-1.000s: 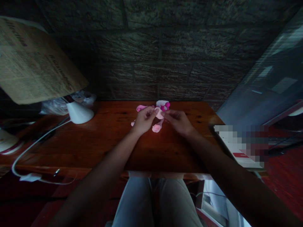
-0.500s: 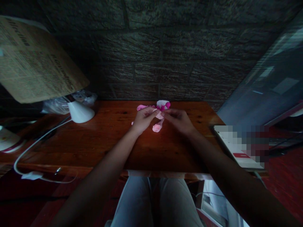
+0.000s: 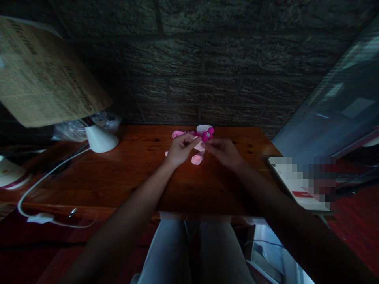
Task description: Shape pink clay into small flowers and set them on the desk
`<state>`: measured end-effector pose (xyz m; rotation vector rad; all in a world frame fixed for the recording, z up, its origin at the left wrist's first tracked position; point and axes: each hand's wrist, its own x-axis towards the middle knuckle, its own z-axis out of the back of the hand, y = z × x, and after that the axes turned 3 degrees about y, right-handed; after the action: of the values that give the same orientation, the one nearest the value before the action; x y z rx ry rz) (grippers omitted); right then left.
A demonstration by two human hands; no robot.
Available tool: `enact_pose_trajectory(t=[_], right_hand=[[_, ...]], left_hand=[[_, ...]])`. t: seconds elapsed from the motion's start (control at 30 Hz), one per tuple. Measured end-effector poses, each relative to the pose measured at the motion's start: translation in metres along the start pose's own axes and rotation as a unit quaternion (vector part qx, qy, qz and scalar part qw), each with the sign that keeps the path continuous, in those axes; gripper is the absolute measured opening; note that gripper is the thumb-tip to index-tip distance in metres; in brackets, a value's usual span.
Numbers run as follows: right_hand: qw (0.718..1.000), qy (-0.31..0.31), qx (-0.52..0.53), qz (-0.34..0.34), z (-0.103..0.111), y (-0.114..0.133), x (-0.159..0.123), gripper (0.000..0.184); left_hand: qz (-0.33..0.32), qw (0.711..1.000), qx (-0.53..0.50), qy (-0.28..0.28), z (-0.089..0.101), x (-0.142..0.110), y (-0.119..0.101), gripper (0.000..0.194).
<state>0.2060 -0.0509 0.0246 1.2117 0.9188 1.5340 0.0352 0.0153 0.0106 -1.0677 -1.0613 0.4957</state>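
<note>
Both hands meet over the table (image 3: pixel 133 173), pale piece (image 3: pixel 199 146) between them. Left hand (image 3: pixel 181 150) — thumb and fingers nearly closed, pinching the piece's left side. Right hand (image 3: pixel 224 153) — thumb and forefinger nearly closed at its right edge; grip partly hidden, how firm I cannot tell. Pink lump (image 3: pixel 197 159) on the table just below the piece, on the near side. Magenta piece (image 3: pixel 208 134) and white piece (image 3: pixel 204 128) just beyond, overlapping in view. Pink piece (image 3: pixel 177 134) behind left hand, small bit (image 3: pixel 166 154) beside that hand. Lamp (image 3: pixel 100 140) well off to the left, plastic bag (image 3: pixel 71 131) behind it. Dark wall (image 3: pixel 183 59) at the back.
</note>
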Motion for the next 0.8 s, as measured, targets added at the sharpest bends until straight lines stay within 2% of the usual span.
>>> enact_pose_trajectory(t=[0.2,0.33,0.6,0.7,0.8], right_hand=[[0.998,-0.062,0.028,0.003,0.0,-0.002,0.0,0.032],[0.994,-0.085,0.066,0.005,-0.002,-0.003,0.002,0.032],[0.996,-0.055,0.073,-0.001,-0.004,-0.006,0.003,0.038],[0.996,-0.063,0.066,0.019,-0.004,-0.008,0.004,0.039],[0.994,-0.087,0.067,0.027,-0.005,-0.008,0.004,0.039]], left_hand=[[0.039,0.998,-0.026,0.03,-0.003,-0.003,-0.01,0.031],[0.053,0.995,-0.065,0.044,-0.002,-0.002,-0.009,0.027],[0.058,0.993,-0.09,0.056,-0.001,-0.002,0.0,0.033],[0.058,0.992,-0.102,0.057,-0.003,-0.002,0.0,0.037],[0.058,0.991,-0.106,0.054,-0.006,-0.002,0.0,0.032]])
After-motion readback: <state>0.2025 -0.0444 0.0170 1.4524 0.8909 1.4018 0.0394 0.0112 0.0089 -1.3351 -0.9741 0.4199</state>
